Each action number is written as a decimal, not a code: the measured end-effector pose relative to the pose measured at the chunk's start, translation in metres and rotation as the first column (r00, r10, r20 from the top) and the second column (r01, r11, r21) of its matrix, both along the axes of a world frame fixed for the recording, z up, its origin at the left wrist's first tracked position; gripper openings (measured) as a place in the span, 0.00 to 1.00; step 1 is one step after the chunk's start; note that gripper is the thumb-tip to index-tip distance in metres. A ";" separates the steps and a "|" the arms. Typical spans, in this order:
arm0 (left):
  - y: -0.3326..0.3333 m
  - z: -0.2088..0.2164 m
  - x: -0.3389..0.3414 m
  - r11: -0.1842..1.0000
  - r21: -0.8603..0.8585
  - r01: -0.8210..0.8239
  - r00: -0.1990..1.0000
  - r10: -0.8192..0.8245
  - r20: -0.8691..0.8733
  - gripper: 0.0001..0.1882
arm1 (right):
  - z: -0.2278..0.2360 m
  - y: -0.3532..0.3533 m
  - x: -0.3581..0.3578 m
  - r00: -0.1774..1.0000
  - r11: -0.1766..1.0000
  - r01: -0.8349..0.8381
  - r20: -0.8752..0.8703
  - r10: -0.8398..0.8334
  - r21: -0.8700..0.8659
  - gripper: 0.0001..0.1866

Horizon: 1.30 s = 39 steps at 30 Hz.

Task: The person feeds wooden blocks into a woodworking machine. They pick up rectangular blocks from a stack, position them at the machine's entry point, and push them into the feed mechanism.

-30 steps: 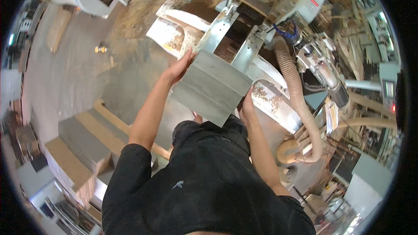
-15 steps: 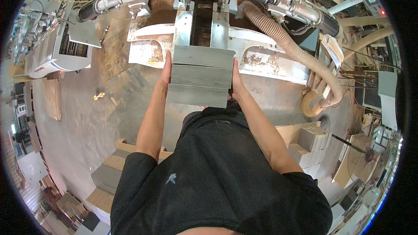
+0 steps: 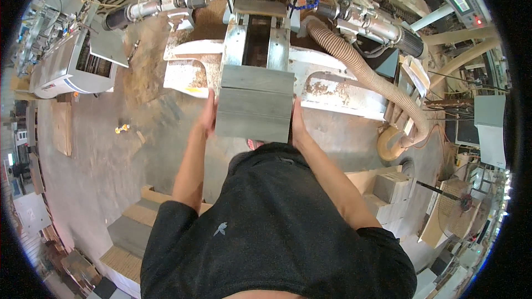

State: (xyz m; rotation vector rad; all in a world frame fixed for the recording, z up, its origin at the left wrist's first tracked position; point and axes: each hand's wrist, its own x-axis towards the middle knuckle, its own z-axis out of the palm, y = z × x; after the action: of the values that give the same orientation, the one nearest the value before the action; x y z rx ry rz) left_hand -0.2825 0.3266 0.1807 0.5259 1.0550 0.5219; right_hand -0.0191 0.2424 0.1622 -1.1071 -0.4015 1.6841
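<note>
The concrete floor (image 3: 166, 160) spreads widest around you. Across its far middle stands the white, sawdust-strewn machine (image 3: 343, 102), with two metal rails (image 3: 234, 44) running from near to far through its centre. To the far left is a pale cabinet (image 3: 72, 72) with an open panel. A stack of boards (image 3: 136, 222) sits at the near left, its top partly grey and partly brown, and another pile of boards (image 3: 390, 188) stands at the near right. The ribbed tan hose (image 3: 354, 58) curves from the machine's far middle down toward the right.

Next in size is the bundle of grey boards (image 3: 255, 105), held up in front of your body, centred between your forearms. Its long edges run left to right, and a seam crosses it toward the far side. Its far edge overlaps the near ends of the rails in this view; you cannot tell from here whether it touches them.

Your left hand (image 3: 208, 116) is against the bundle's left end and your right hand (image 3: 298, 119) against its right end. Both are spread as wide apart as the boards are long, gripping the bundle between them with fingers stretched toward the far side. Whatever the fingers do underneath is hidden. Smallest, a yellow item (image 3: 122, 129) lies on the floor at left.
</note>
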 end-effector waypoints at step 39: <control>0.041 0.030 0.023 0.985 0.174 -0.022 0.976 0.059 -0.212 0.56 | 0.092 0.074 0.023 0.986 0.976 -0.145 -0.100 0.130 -0.161 0.47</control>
State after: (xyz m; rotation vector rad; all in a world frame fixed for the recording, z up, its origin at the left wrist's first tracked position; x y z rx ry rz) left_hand -0.2598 0.3671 0.2109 0.7260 1.2372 0.6042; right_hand 0.0037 0.3169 0.2541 -1.1429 -0.2891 1.9112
